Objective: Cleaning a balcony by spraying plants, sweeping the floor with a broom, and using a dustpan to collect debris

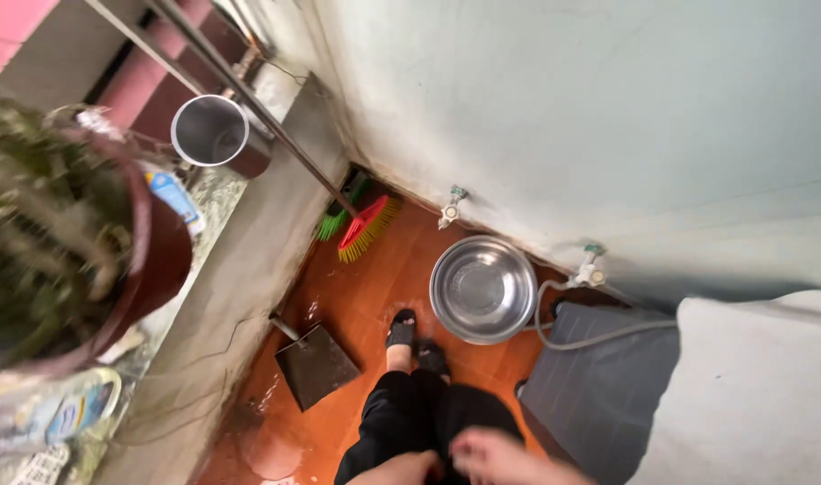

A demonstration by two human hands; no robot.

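Both hands sit at the bottom edge, the left hand [401, 469] and right hand [496, 456] close together over dark trousers; blur hides whether they grip anything. Nearest on the wet orange floor [357, 287] stands a steel basin [482, 288], with a dustpan [316, 364] to its left.

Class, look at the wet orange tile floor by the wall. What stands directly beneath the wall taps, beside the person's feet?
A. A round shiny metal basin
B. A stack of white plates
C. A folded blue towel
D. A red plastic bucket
A: a round shiny metal basin sits on the orange tile floor below the wall taps, just right of the person's feet.
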